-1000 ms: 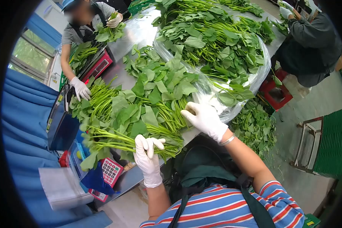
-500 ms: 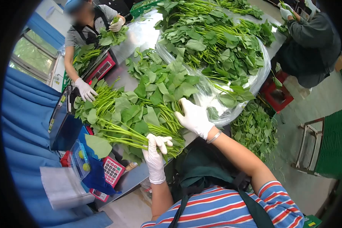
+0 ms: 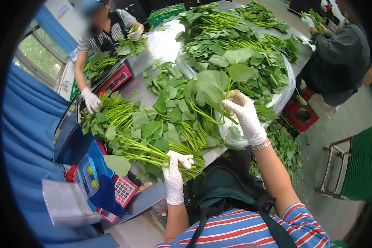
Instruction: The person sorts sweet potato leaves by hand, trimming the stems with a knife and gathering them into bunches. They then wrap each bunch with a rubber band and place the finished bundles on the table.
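The metal table [image 3: 155, 194] has its near edge slanting from the lower left up toward the wearer's apron [image 3: 223, 186], with a narrow bare strip showing between that edge and the greens; a pink-framed keypad [image 3: 124, 191] and a blue cloth [image 3: 104, 191] crowd its lower left corner. More bare metal shows beyond the front pile of long-stemmed leafy greens [image 3: 151, 124], toward the red scale [image 3: 119, 77], while the clear plastic sheet [image 3: 291, 84] under the back heap of greens [image 3: 244, 49] takes up the right side. Beyond the table's right edge there is open floor [image 3: 310, 153] before the green rack [image 3: 361, 161]. The white-gloved left hand [image 3: 175, 173] is closed around the stem bunch [image 3: 146, 155] at its lower right end, just inside the near edge; the stems run left out of the fist and the leaves spread over the front pile. The white-gloved right hand [image 3: 246, 115] is raised near the plastic, thumb and fingertips pinching a leafy sprig [image 3: 213, 87] by its stem, the broad leaves standing above and left of the fingertips and stem ends hanging below. At the front pile's far left end, a co-worker's gloved hand [image 3: 91, 101] touches the stems.
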The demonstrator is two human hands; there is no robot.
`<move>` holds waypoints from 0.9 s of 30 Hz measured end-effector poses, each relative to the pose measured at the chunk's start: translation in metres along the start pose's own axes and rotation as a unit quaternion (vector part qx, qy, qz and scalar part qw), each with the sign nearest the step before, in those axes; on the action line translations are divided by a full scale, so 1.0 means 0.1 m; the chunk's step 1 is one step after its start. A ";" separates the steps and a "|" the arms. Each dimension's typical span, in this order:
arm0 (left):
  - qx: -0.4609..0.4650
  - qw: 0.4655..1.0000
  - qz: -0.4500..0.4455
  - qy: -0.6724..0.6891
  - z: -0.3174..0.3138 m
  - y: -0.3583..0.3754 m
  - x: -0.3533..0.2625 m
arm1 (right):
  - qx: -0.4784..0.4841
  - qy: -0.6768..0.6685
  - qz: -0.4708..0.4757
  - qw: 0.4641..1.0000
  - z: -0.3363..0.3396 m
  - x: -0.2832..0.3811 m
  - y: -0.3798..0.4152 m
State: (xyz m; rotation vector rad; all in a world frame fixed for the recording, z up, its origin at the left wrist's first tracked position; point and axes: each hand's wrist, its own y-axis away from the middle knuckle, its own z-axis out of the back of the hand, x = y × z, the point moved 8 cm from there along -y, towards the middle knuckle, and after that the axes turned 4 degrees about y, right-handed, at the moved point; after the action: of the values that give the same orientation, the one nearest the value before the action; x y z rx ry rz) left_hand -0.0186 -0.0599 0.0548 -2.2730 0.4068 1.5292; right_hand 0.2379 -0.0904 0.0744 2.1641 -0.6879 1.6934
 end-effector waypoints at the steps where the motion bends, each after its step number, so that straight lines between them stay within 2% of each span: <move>1: 0.009 1.000 0.005 0.003 -0.08 -0.01 -0.03 | 0.003 -0.033 -0.014 0.999 0.05 0.01 0.02; 2: 0.005 0.999 0.034 0.024 -0.17 -0.01 -0.05 | -0.006 -0.031 -0.013 0.999 0.09 0.04 0.05; 4: 0.004 0.996 0.072 0.052 -0.38 0.02 -0.07 | -0.031 -0.109 0.055 0.992 0.13 0.17 0.14; 7: 0.011 0.985 0.130 0.109 -0.51 0.00 0.10 | -0.060 -0.137 0.062 0.987 0.09 0.27 0.27; 8: -0.018 0.984 0.146 0.102 -0.52 -0.02 0.16 | -0.038 -0.049 0.048 0.997 0.12 0.07 0.20; 9: -0.016 0.983 0.150 0.100 -0.53 0.02 0.18 | -0.021 0.110 0.039 0.993 0.23 -0.23 0.09; 11: -0.014 0.980 0.158 0.118 -0.55 -0.02 0.19 | -0.058 0.219 0.099 0.969 0.28 -0.24 0.11; 13: -0.022 0.981 0.161 0.110 -0.50 -0.01 0.22 | -0.050 0.245 0.023 0.968 0.51 -0.21 0.22; 14: -0.028 0.980 0.164 0.107 -0.48 0.01 0.24 | -0.082 0.153 0.035 0.984 0.60 -0.11 0.29; 17: -0.026 0.977 0.177 0.112 -0.54 0.05 0.31 | -0.128 0.024 0.059 0.990 0.60 0.54 0.54; 18: -0.010 0.978 0.178 0.105 -0.60 0.05 0.31 | -0.138 0.025 0.061 0.988 0.63 0.60 0.60; 21: 0.030 0.978 0.185 0.097 -0.80 0.04 0.34 | -0.076 -0.032 0.110 0.991 0.52 0.73 0.72; 24: 0.080 0.971 0.193 0.119 -1.00 0.04 0.35 | -0.030 -0.034 0.088 0.995 0.43 0.70 0.83; 25: 0.079 0.971 0.194 0.117 -1.03 0.05 0.36 | -0.006 -0.082 0.112 0.990 0.35 0.73 0.86; 27: 0.145 0.940 0.273 0.142 -1.27 0.12 0.38 | 0.006 -0.077 0.169 0.983 0.28 0.76 0.92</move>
State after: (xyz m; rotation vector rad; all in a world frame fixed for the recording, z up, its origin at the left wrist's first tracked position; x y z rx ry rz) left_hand 0.0948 -0.1301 0.0611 -2.2446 1.3444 1.2408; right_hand 0.2249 -0.1958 0.1359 2.3076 -1.1477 1.6970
